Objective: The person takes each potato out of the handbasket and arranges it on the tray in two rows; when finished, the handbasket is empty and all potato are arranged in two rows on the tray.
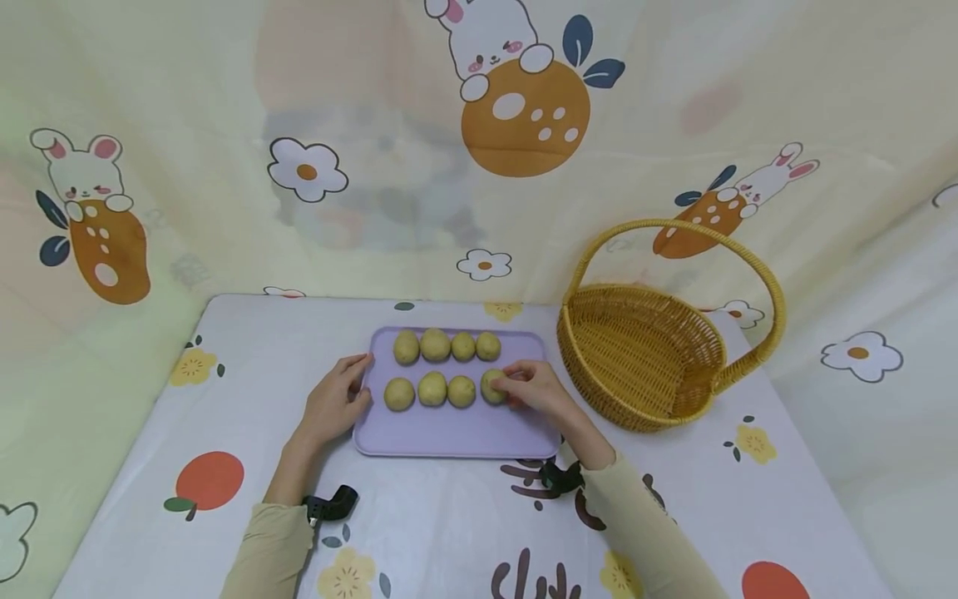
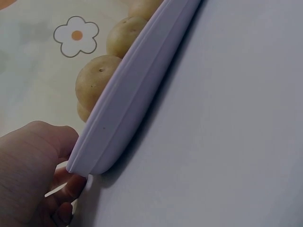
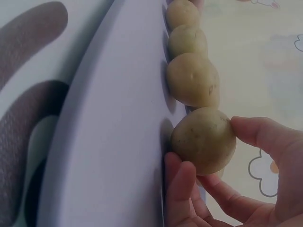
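Several round yellow-brown potatoes point(image 1: 432, 388) sit in two rows on a shallow lilac tray point(image 1: 456, 435). At the right end of the near row, my right hand point(image 1: 535, 387) pinches a potato point(image 3: 203, 140) between thumb and fingertips. That potato is at the tray's surface, close beside its neighbour point(image 3: 192, 79); whether it touches the tray is unclear. My left hand point(image 1: 335, 401) holds the tray's left edge. In the left wrist view its thumb and curled fingers point(image 2: 73, 187) meet at the tray's corner, with the contact partly hidden behind the rim.
Right of the tray stands a woven yellow wicker basket point(image 1: 636, 353) with a tall arched handle point(image 1: 774, 291), close to my right forearm. A white patterned cloth point(image 1: 247, 399) covers the table. Behind it hangs a printed curtain point(image 1: 374, 91). Black straps with small devices circle both wrists.
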A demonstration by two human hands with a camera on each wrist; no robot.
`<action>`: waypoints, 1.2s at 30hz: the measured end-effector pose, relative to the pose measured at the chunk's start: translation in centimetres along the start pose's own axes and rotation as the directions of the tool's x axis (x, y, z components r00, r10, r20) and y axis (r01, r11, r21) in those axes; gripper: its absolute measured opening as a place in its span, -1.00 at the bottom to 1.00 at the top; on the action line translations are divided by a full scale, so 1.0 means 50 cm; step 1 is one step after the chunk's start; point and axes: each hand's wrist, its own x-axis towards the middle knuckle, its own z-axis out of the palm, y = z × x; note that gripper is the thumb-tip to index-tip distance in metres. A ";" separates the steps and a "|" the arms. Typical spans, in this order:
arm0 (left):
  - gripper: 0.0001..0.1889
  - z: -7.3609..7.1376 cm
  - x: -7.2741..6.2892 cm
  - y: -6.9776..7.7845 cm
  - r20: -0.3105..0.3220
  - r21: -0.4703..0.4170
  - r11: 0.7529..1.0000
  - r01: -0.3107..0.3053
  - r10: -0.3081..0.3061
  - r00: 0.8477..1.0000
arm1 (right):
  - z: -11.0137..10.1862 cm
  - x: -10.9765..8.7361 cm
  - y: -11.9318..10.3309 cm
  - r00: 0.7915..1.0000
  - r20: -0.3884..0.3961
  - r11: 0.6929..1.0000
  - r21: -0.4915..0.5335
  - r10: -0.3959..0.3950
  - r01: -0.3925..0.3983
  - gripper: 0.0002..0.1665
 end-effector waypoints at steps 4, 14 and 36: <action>-0.40 -0.002 0.001 0.001 0.002 0.000 1.000 0.008 -0.008 1.000 | 0.005 -0.001 -0.002 1.000 -0.006 1.000 -0.016 0.009 -0.009 -0.59; -0.40 0.007 0.012 -0.001 0.003 0.014 1.000 0.003 -0.003 1.000 | -0.001 0.006 0.005 1.000 -0.002 0.998 -0.064 0.002 -0.002 -0.56; -0.39 0.007 0.018 -0.008 0.005 0.013 1.000 0.006 -0.006 1.000 | -0.007 0.012 -0.002 0.997 -0.035 0.994 -0.088 0.063 -0.066 -0.61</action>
